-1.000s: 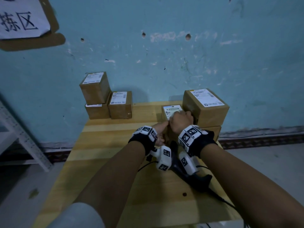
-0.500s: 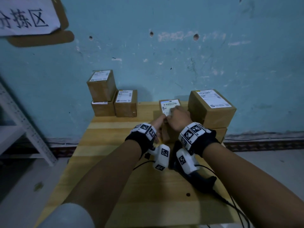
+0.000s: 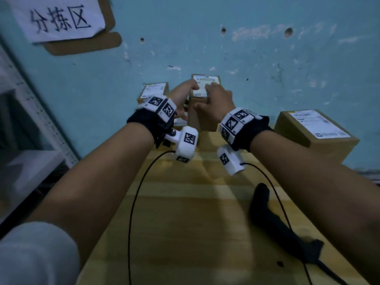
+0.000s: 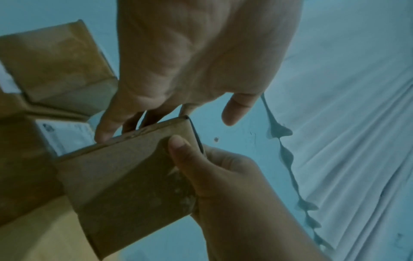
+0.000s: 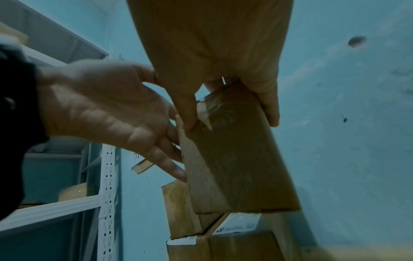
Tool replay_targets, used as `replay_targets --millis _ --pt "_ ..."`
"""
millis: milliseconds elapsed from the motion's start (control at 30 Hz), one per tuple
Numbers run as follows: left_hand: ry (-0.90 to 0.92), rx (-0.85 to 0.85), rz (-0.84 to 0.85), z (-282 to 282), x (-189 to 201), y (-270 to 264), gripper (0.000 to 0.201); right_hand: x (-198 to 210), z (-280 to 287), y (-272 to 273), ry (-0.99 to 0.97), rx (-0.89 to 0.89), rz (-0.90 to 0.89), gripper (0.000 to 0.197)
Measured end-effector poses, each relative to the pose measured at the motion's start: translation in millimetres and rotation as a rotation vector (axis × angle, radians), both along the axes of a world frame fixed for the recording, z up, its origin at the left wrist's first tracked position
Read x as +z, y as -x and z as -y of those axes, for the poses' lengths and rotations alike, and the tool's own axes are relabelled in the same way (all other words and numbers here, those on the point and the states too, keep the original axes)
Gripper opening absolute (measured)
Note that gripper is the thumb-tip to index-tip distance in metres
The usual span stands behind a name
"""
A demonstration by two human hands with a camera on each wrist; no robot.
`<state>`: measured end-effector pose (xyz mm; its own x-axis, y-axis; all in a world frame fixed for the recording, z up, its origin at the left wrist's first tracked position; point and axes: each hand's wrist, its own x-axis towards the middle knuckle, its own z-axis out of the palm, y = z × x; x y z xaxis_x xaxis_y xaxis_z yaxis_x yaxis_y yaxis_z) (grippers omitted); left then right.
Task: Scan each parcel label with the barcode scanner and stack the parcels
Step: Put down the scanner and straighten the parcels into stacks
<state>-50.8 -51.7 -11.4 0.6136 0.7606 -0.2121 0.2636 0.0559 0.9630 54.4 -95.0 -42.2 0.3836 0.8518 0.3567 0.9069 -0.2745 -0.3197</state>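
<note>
A small brown parcel (image 3: 202,93) with a white label on top is held up in front of the blue wall. My right hand (image 3: 218,98) grips it, thumb on the near face and fingers over the top. My left hand (image 3: 184,95) lies with straight fingers against its left side; in the right wrist view that hand (image 5: 107,109) touches the parcel (image 5: 234,159) edge. Just below and left stand stacked parcels (image 3: 154,91), seen beneath the held one as the labelled boxes (image 5: 234,243). The black barcode scanner (image 3: 273,221) lies on the wooden table (image 3: 185,223), held by neither hand.
A larger labelled parcel (image 3: 314,130) stands at the table's right back. The scanner's cable (image 3: 329,272) runs off the front right edge. A metal shelf rack (image 3: 41,120) stands left of the table. A paper sign (image 3: 57,17) hangs on the wall.
Both hands have lifted the small parcel from beside the large right parcel and carried it up and left, over the stacked parcels at the back. The scanner stays on the table.
</note>
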Motion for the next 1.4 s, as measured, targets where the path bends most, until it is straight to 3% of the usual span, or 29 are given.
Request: replay_targets --millis 133,233,267,400,767,833,933,1067,1200,1400 --pt "-0.129 0.081 0.03 -27 -4 1 0.02 -6 -38 5 -0.015 0.0 -0.001 0.052" --pt "-0.296 0.084 -0.046 -46 -18 0 0.037 -18 -65 7 -0.037 0.006 -0.033 0.052" --pt "-0.318 0.094 -0.066 -54 -24 -1 0.044 -23 -74 8 -0.04 0.007 -0.05 0.053" --pt "-0.392 0.147 -0.117 -65 -37 0 0.04 -41 -99 7 -0.045 0.033 -0.071 0.059" --pt "-0.519 0.164 -0.082 -93 -73 -2 0.048 -62 -119 5 -0.091 0.038 -0.138 0.054" --pt "-0.557 0.261 -0.002 -97 -72 4 0.045 -60 -119 5 -0.094 0.038 -0.154 0.057" --pt "-0.716 0.579 -0.019 -108 -71 21 0.055 -60 -114 7 -0.176 0.027 -0.271 0.072" --pt "-0.482 0.604 -0.046 -128 -70 46 0.097 -63 -105 3 -0.284 -0.028 -0.595 0.101" --pt "-0.148 0.668 0.057 -147 -73 61 0.079 -74 -101 -4 -0.262 0.021 -0.876 0.111" --pt "0.028 0.414 0.018 -158 -94 69 0.07 -94 -103 -9 -0.226 0.089 -1.086 0.092"
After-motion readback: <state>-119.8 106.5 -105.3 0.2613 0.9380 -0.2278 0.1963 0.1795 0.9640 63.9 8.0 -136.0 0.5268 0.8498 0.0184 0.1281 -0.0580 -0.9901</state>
